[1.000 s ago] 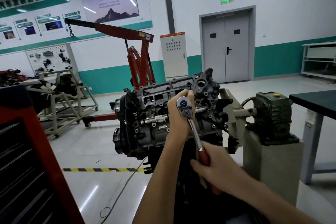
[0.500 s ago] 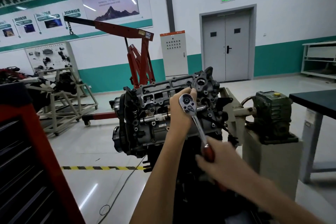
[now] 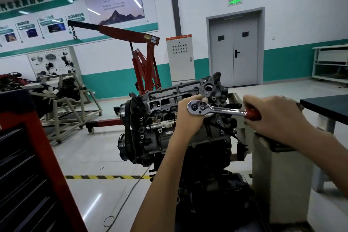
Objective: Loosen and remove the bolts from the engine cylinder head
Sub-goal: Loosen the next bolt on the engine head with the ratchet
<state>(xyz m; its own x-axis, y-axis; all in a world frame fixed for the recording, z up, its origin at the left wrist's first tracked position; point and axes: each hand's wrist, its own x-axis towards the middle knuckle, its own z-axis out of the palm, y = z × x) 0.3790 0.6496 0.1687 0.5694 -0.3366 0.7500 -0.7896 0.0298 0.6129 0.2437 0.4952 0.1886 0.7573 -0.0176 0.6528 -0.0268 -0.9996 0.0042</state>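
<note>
Your left hand curls around the head of the ratchet, holding it against the cylinder head, which sits atop the engine at centre view. Your right hand grips the red handle. The ratchet lies nearly level, handle pointing right. The bolt beneath the ratchet head is hidden.

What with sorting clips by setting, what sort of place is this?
Probably an automotive training workshop: an engine on a stand, a red engine hoist behind it, a parts display board.
</note>
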